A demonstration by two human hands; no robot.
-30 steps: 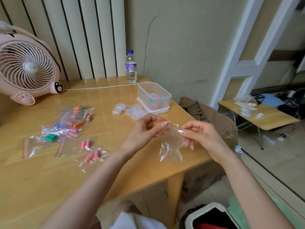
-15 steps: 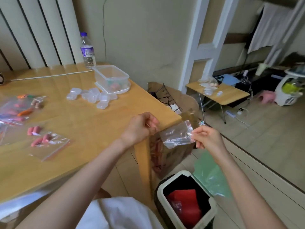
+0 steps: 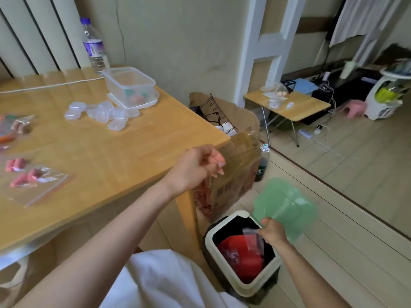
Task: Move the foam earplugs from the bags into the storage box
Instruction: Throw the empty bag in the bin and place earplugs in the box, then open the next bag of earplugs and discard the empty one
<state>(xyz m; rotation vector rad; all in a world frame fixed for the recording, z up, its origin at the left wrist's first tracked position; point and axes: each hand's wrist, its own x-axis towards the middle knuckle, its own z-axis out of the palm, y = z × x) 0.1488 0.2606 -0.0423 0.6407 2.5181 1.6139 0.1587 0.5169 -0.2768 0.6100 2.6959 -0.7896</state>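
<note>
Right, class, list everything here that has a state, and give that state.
storage box: lid off, few earplugs inside
water bottle: upright, capped
waste bin: open
clear bag: held over waste bin
right hand: pinches clear bag
left hand: fingers curled, contents hidden

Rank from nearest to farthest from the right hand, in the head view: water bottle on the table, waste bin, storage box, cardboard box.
The right hand holds an empty bag.
1. Waste bin, just below the hand.
2. Cardboard box, beside the table corner.
3. Storage box, far back on the table.
4. Water bottle, farthest back, behind that box.
</note>
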